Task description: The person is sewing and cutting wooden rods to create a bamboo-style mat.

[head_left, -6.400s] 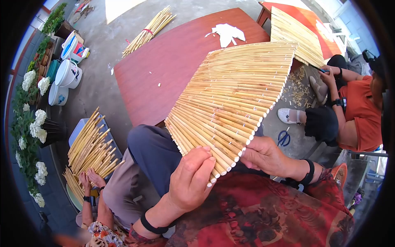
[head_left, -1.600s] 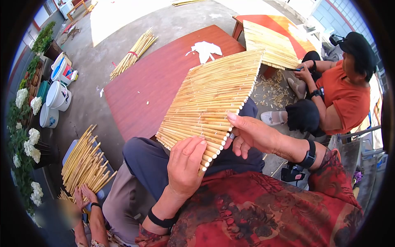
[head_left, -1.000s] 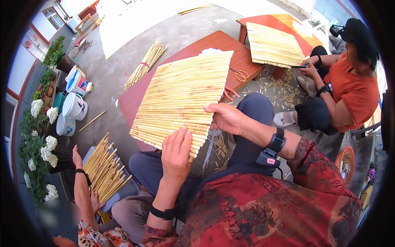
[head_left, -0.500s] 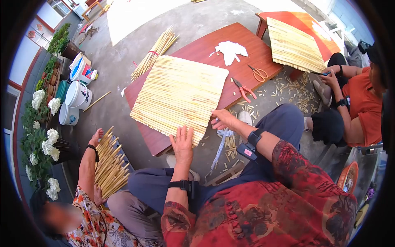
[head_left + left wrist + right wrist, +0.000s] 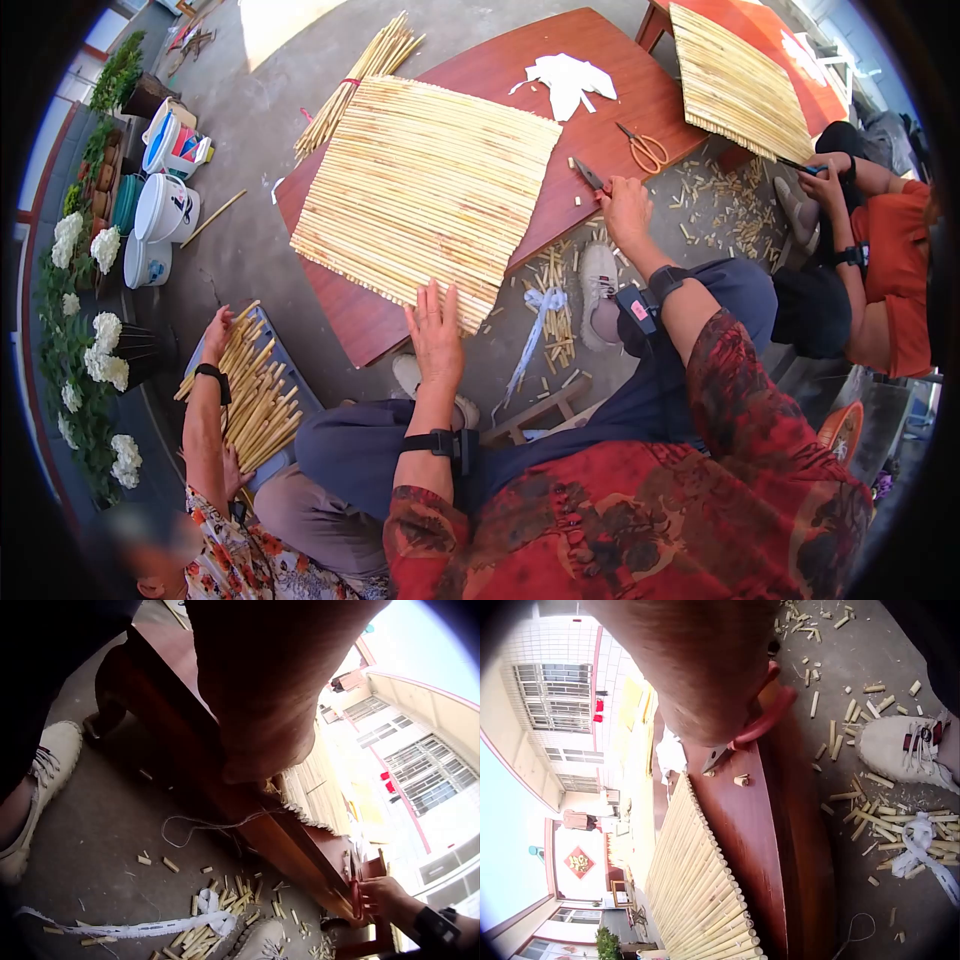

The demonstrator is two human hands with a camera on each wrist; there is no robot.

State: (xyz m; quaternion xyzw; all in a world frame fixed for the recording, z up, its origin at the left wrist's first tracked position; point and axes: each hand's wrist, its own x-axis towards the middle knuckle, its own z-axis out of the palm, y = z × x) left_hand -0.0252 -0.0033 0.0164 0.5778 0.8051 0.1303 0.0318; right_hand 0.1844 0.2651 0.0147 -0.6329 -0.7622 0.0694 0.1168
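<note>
A mat of pale reed-like sticks (image 5: 430, 190) lies on the red-brown table (image 5: 340, 325), its sticks side by side. My left hand (image 5: 435, 335) rests on the mat's near edge with its fingers straight. At the table's right edge, my right hand (image 5: 628, 213) holds red-handled pliers (image 5: 588, 175) by the handles. In the right wrist view the red handles of the pliers (image 5: 769, 716) show below the hand, the metal nose close over the tabletop beside the mat's cut stick ends. Much of each hand is dark in its own wrist view.
Scissors (image 5: 648, 150) and white paper (image 5: 567, 82) lie on the table. A tied stick bundle (image 5: 345, 95) is behind. Cut stubs (image 5: 730, 210) litter the floor. One person handles loose sticks (image 5: 265, 400) at left; another works at a second mat (image 5: 740, 80).
The mat came down from the lap onto the table. My right hand left its edge and took hold of the pliers that lay on the table. My left hand stays at the mat.
</note>
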